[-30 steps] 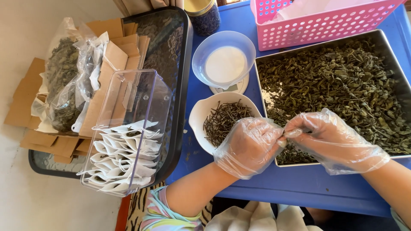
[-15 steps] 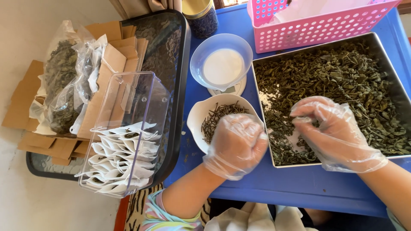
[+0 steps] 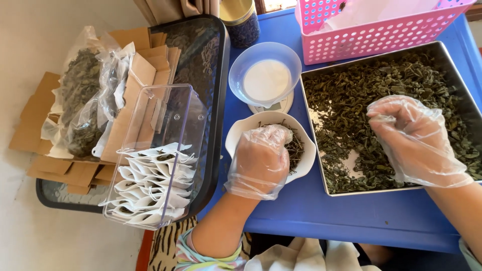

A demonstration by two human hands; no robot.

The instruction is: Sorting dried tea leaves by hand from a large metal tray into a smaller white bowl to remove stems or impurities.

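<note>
Blue table [image 3: 321, 211], metal tray [image 3: 321, 165], white bowl [image 3: 236, 135], pink basket [image 3: 371, 40]

Single head-worn view, steeply downward and close over the blue table [image 3: 351, 221], facing forward.

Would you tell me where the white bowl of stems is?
In the head view, the white bowl sits left of the metal tray, under the left hand.

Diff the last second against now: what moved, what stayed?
The hands parted. Left hand swung left from the tray edge to over the white bowl of stems. Right hand moved right and up onto the dried leaves in the metal tray. Bowl, tray, pink basket and clear bin stayed put.
</note>
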